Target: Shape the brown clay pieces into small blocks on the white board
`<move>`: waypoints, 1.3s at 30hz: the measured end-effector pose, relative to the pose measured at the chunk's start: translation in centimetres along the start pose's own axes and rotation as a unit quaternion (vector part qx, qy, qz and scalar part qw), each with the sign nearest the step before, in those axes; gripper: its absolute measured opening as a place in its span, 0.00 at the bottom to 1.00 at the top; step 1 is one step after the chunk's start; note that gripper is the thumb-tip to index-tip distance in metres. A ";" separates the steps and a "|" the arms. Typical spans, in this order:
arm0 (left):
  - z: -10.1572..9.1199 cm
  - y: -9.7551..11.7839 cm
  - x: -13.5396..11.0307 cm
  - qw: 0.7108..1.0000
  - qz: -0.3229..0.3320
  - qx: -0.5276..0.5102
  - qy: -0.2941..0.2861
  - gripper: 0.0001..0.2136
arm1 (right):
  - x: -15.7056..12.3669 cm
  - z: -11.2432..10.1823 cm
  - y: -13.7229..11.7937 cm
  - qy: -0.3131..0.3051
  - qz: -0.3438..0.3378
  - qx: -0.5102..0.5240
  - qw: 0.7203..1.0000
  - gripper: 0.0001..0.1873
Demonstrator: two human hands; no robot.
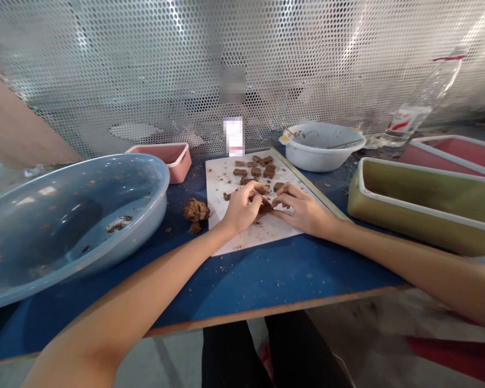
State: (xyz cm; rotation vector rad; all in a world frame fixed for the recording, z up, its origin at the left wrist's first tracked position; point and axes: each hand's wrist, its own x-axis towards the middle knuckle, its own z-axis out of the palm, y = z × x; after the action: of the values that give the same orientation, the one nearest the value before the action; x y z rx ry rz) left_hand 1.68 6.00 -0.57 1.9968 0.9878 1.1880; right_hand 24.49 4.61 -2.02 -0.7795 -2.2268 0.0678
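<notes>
Both hands meet over a white board (262, 231) on the blue table (267, 280). My left hand (242, 207) and my right hand (301, 207) pinch a small brown dough piece (265, 207) between their fingertips. Several shaped brown pieces (256, 170) lie in rows at the board's far end. A lump of brown dough (196, 210) sits on the table just left of the board, near my left wrist.
A large blue basin (64, 226) fills the left side. A pink box (173, 156) stands behind it. A white bowl (323, 145) and a plastic bottle (420, 108) are at the back right. An olive tray (420, 207) and a red tray (461, 153) lie right. Perforated metal sheet (145, 64) backs the table.
</notes>
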 end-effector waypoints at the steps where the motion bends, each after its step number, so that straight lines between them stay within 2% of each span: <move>1: 0.0 0.0 0.0 1.000 -0.001 0.001 0.002 0.10 | 0.0 0.0 0.0 0.002 0.002 -0.001 1.000 0.07; 39: 0.0 0.0 0.0 1.000 0.008 -0.002 0.001 0.11 | 0.1 0.2 0.2 -0.018 -0.012 0.019 1.000 0.07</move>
State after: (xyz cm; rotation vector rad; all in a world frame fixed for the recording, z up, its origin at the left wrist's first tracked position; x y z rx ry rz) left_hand 1.69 6.02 -0.56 2.0031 0.9720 1.2005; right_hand 24.46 4.89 -2.16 -0.7373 -2.2618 0.1124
